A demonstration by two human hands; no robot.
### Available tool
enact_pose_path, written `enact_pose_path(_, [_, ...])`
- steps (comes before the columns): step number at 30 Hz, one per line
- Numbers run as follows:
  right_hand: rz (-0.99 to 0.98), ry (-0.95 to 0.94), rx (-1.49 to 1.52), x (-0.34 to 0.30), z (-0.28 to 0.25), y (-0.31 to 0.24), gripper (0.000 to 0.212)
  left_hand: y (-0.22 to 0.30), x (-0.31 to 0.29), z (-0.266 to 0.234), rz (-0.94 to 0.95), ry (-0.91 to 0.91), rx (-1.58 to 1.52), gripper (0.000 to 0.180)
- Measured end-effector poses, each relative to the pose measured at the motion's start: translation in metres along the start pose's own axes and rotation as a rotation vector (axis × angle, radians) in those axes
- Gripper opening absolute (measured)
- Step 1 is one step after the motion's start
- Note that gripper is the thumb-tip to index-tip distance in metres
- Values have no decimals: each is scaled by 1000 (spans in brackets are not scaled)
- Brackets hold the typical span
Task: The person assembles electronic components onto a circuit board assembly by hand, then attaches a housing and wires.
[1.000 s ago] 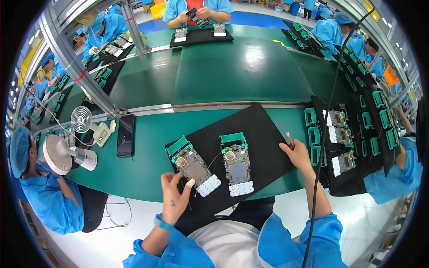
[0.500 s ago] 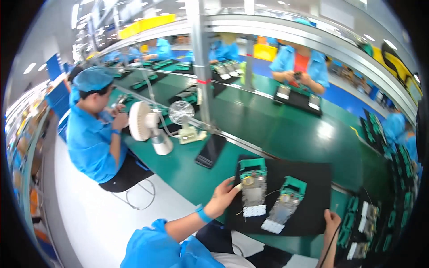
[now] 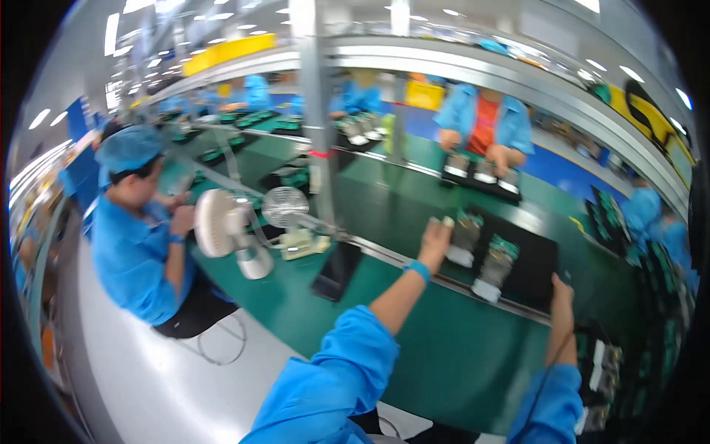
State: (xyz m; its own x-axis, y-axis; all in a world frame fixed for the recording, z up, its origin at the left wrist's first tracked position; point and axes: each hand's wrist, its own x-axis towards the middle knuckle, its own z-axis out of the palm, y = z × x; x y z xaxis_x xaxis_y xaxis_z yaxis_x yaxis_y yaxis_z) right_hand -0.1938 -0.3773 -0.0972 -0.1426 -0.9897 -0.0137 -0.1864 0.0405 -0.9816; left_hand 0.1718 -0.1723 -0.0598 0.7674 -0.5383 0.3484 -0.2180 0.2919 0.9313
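Observation:
A black mat (image 3: 534, 275) lies on the green table (image 3: 444, 348), far out in front of me. On it stand two green circuit board units, the left unit (image 3: 466, 238) and the right unit (image 3: 495, 268). My left hand (image 3: 435, 238) reaches out to the mat's left edge, beside the left unit; blur hides its grip. My right hand (image 3: 562, 294) rests at the mat's right edge, closed on a thin corded tool (image 3: 565, 277) whose cable runs down along my forearm.
A white fan (image 3: 222, 226) and a smaller fan (image 3: 285, 207) stand left of a grey post (image 3: 314, 111). A black device (image 3: 336, 270) lies near them. A seated co-worker in blue (image 3: 137, 229) is at left, another (image 3: 484, 126) opposite. Dark trays of parts (image 3: 606, 370) sit at right.
The view has swung further left and is blurred. My left arm has stretched out, and the mat with both units now lies farther from me. My right hand stays at its right edge.

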Motion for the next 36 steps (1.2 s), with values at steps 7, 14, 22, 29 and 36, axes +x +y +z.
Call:
enact_pose_path(7, [-747,122,-267,-161,51,-12,25,0,-117,-28,565,-492,659,61])
enact_pose_path(14, [-835,-194,-854,-378,-7,10,28,-29,-103,-20,811,-577,595,38])
enact_pose_path(22, [-802,-80,-812,-475,-4,44,35,20,-121,-23,1108,-557,846,40])
enact_pose_path(29, [-851,-167,-438,-473,2,53,35,-21,-87,-38,633,-667,536,46])
enact_pose_path(36, [-263,-101,-378,-458,-123,53,28,29,-107,-21,481,-696,140,38])
